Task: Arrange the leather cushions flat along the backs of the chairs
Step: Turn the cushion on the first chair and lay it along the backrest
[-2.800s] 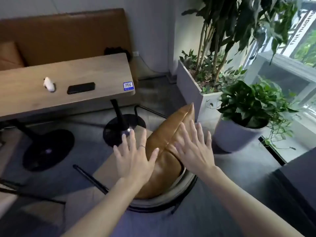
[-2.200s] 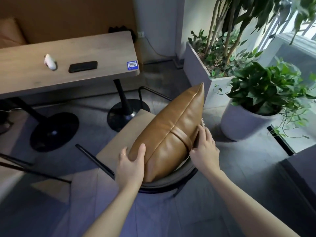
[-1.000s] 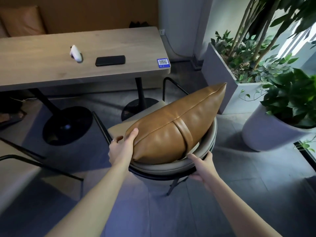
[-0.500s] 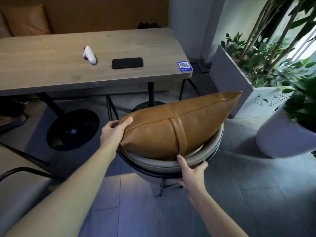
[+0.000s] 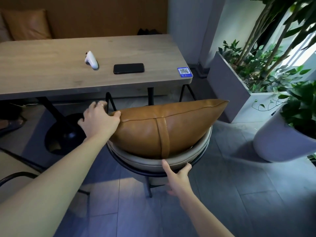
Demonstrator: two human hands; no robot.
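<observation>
A tan leather cushion [image 5: 153, 129] with a centre strap stands on its long edge inside the curved grey backrest of a chair [image 5: 145, 161], leaning against it. My left hand [image 5: 97, 120] holds the cushion's left corner, thumb on the front and fingers behind. My right hand [image 5: 177, 178] grips the backrest rim from below, thumb up on the padding just under the strap. The chair's seat is hidden behind the cushion.
A wooden table [image 5: 51, 71] stands just beyond the chair, carrying a black phone [image 5: 128, 68] and a white controller [image 5: 91, 60]. A rectangular planter [image 5: 227, 93] and a round pot [image 5: 277, 142] crowd the right. Another tan cushion [image 5: 27, 24] rests on the far bench.
The chair and cushion have turned so the backrest faces me squarely and sits closer to the table. My left hand stays at the cushion's corner, my right on the rim.
</observation>
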